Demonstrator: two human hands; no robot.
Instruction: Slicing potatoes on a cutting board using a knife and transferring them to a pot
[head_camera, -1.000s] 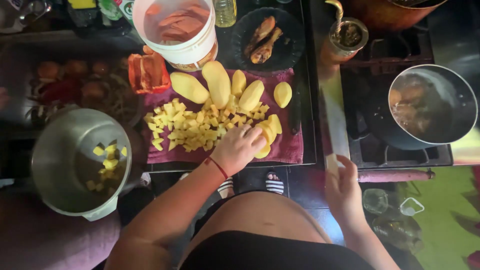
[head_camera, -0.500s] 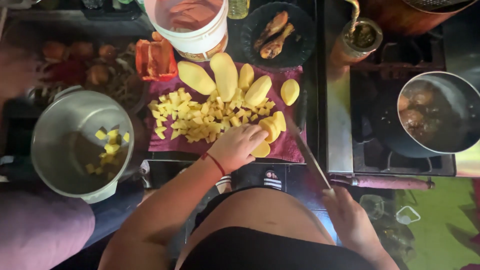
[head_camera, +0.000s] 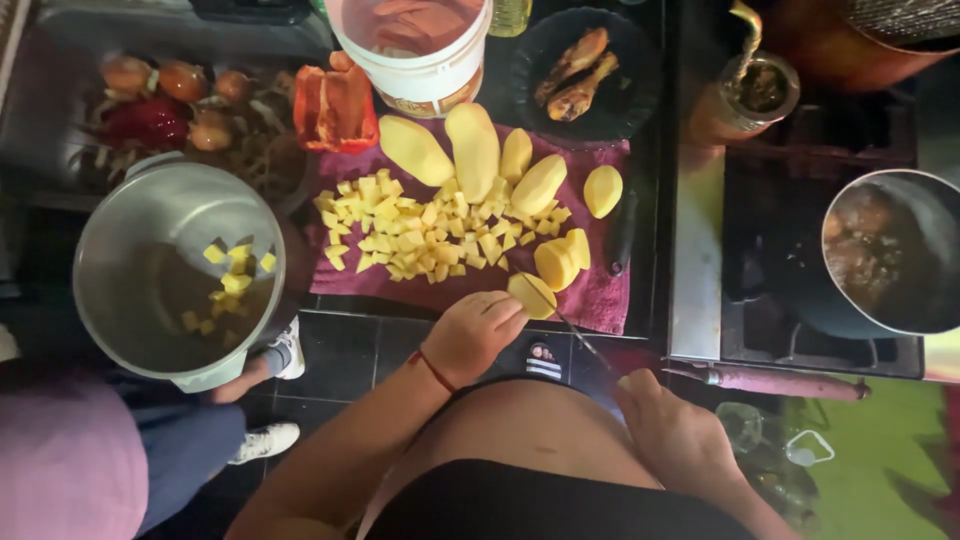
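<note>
Head view: left hand curls on a potato piece at the cloth's near edge; right hand maybe grips a knife.

Left hand on potato half; knife in right hand

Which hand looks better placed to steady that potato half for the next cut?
Probably the left hand: its fingers already rest on the potato half, while the right hand holds the knife.
</note>
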